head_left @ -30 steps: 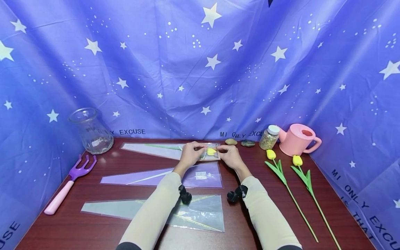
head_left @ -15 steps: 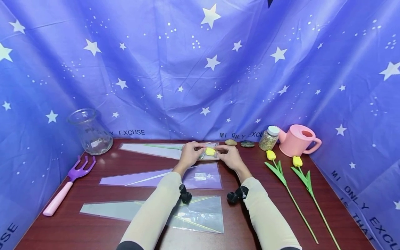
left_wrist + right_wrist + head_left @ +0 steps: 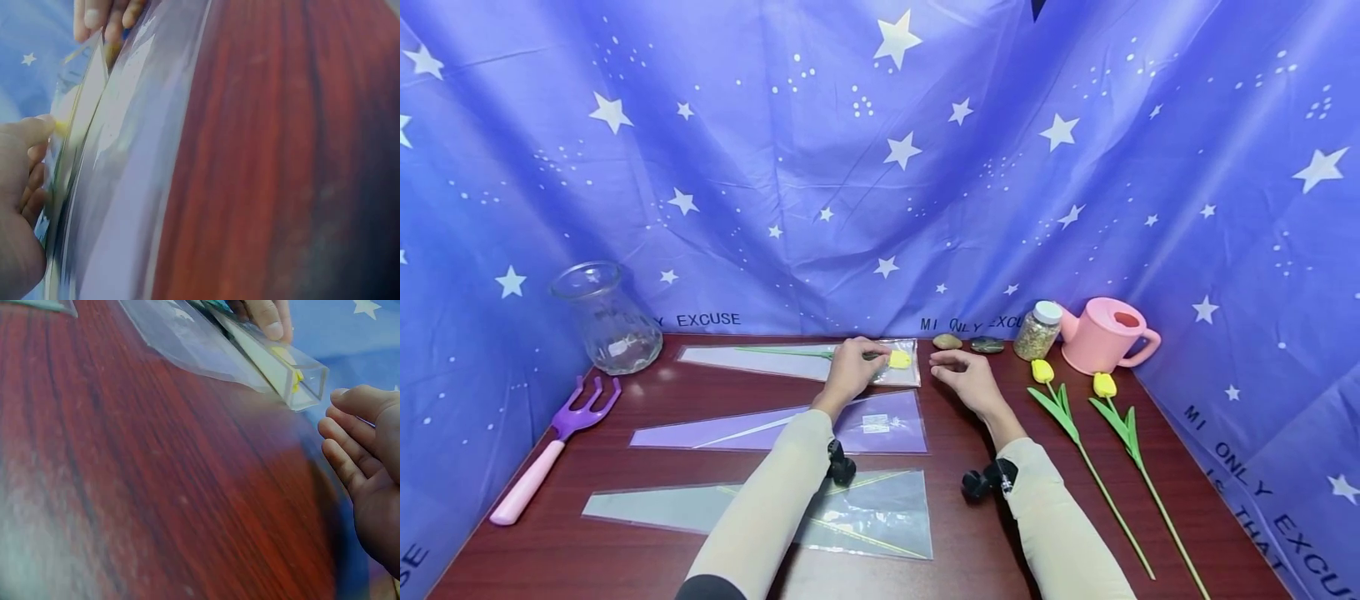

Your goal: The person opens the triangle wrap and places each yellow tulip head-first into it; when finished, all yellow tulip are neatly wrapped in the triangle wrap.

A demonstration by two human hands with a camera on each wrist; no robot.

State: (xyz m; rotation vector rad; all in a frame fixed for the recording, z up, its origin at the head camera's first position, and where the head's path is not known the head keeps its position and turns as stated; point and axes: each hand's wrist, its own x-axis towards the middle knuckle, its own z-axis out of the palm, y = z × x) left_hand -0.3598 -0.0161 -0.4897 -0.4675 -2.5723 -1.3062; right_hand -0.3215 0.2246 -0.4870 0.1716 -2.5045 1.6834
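Note:
At the back of the table lies a clear plastic flower sleeve (image 3: 760, 360) with a white inner sheet. A yellow tulip (image 3: 899, 359) lies inside it, bloom towards the wide right end, its green stem running left. My left hand (image 3: 852, 371) pinches the sleeve just left of the bloom and hides the tulip's leaves. In the right wrist view the sleeve's mouth (image 3: 309, 387) gapes like a box. My right hand (image 3: 970, 379) hovers to the right of that mouth, apart from it, holding nothing, its fingers loosely bent.
Nearer lie a purple sleeve (image 3: 880, 423) and a clear greyish sleeve (image 3: 880, 512). Left stand a glass vase (image 3: 617, 333) and a hand fork (image 3: 557, 450). Right are two tulips (image 3: 1060, 408), a jar (image 3: 1037, 333), a pink watering can (image 3: 1101, 337) and two pebbles (image 3: 987, 344).
My right hand has let go of the sleeve's right end and drawn away to the right. My left hand keeps its hold beside the bloom. The head view has shifted slightly.

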